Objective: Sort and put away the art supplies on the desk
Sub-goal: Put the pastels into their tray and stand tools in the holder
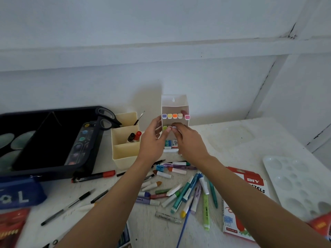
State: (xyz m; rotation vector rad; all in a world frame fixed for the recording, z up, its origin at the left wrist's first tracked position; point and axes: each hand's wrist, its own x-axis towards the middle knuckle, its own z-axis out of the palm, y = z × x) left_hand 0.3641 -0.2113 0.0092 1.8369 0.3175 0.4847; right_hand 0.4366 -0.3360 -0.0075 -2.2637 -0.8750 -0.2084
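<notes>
Cream plastic is the material of the marker holder (174,104), which is stood upright at the back of the white desk (232,140), close to the wall. In its upper shelf a row of markers (175,116) is seen, with caps in purple, yellow, orange, beige and pink. The holder is gripped at its left wall by the left hand (153,140), with the thumb in front by the lower row and the fingers curled around the side. The right hand (188,140) is laid on the lower row with bent fingertips; whether a marker is pinched there cannot be told. Small erasers (171,143) are placed at the holder's foot. A cream organiser (125,153) is set just beside it on the left, and many loose markers (180,192) are scattered on the desk under both forearms. A white palette (295,179) is lying at the right.
</notes>
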